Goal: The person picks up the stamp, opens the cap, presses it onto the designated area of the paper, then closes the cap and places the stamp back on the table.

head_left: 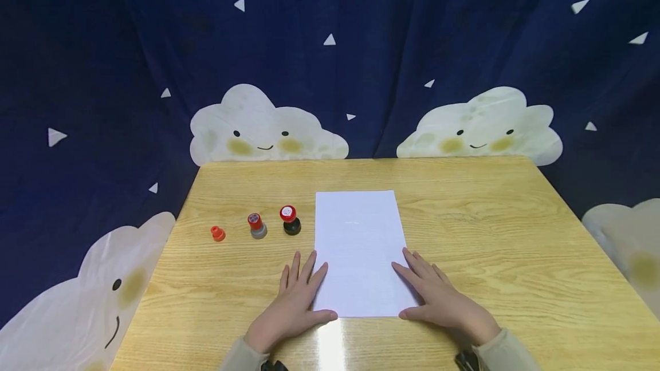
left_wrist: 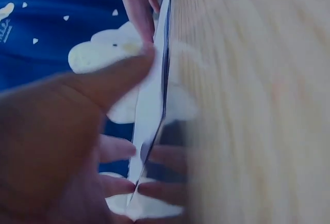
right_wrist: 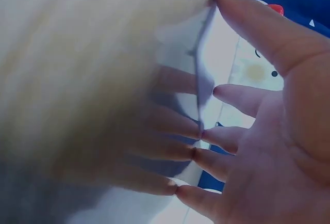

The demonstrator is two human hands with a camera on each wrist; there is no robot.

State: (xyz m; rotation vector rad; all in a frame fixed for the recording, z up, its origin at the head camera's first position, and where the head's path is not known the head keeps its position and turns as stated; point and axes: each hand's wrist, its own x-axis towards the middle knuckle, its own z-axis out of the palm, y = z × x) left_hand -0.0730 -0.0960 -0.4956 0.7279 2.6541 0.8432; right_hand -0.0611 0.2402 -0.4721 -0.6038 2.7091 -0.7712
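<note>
A white sheet of paper (head_left: 358,245) lies flat on the table in the head view. My left hand (head_left: 296,299) rests at its lower left edge, fingers spread, the thumb by the near left corner. On the opposite edge my right hand (head_left: 438,296) lies in much the same way, thumb at the near right corner. Both wrist views show the fingertips down on the paper's edge or the glossy tabletop, with straight fingers (right_wrist: 234,100). To the left of the paper stand a red-and-black stamp (head_left: 290,221), a red-and-grey stamp (head_left: 256,226) and a small red knobbed piece (head_left: 217,233).
The wood-grain table (head_left: 490,228) reaches back to a dark blue curtain (head_left: 371,44) printed with clouds and white triangles. The curtain also borders the left and right sides. A bright light reflection lies on the tabletop just below the paper.
</note>
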